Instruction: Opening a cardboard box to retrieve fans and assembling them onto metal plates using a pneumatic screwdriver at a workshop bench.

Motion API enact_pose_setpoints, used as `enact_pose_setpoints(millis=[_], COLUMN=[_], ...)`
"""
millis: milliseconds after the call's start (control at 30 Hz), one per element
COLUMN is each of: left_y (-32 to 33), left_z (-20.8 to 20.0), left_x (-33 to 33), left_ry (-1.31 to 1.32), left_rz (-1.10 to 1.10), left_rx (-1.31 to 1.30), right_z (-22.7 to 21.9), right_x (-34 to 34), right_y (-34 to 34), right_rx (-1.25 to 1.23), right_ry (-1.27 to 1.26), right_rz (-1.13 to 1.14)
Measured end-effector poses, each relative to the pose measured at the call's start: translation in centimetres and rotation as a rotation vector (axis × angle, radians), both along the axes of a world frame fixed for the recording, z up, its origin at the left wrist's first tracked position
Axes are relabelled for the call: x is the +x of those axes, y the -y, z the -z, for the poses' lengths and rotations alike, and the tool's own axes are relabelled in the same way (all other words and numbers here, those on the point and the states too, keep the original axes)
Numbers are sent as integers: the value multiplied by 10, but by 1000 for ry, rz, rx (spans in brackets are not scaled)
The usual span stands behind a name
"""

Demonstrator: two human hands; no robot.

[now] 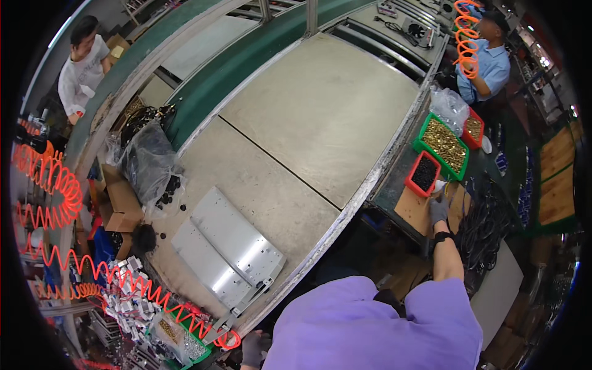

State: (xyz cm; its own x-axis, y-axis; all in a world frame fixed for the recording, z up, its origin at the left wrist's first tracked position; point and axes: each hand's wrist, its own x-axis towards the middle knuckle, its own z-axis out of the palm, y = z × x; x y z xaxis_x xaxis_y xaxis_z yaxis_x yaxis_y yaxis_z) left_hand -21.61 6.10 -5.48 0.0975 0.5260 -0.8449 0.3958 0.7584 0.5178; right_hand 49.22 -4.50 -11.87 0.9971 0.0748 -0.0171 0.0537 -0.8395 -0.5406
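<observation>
My right hand, in a grey glove, reaches out over the side bench at the right. Its fingertips are beside a red bin of small black parts, next to a small whitish thing; whether they grip it is unclear. My left hand, also gloved, hangs low by the near edge of the main bench, its fingers too dim and partly hidden to read. Between the hands, on the bench, lies a silver metal panel with small holes and a raised strip. A narrow metal bracket sits at its near corner.
A green bin of brass-coloured fasteners and black cables are at the right. At the left, an orange coiled hose crosses above white parts, near a cardboard box and plastic bag. Two people stand further off.
</observation>
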Motion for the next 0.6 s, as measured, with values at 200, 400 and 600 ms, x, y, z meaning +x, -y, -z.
enact_pose_setpoints(millis=[200,400,600], left_y=[61,91,150], left_z=[29,-8,-21], left_x=[-22,1,19], left_ry=[-211,-236,-237], left_rz=[345,32,-202], left_rx=[152,-18,-57], right_z=[26,-17,-92], right_x=[43,34,-74], right_y=[-3,-6,-139], right_rx=[229,311,592], right_ry=[-11,287,-120], right_rz=[-74,-69,-702])
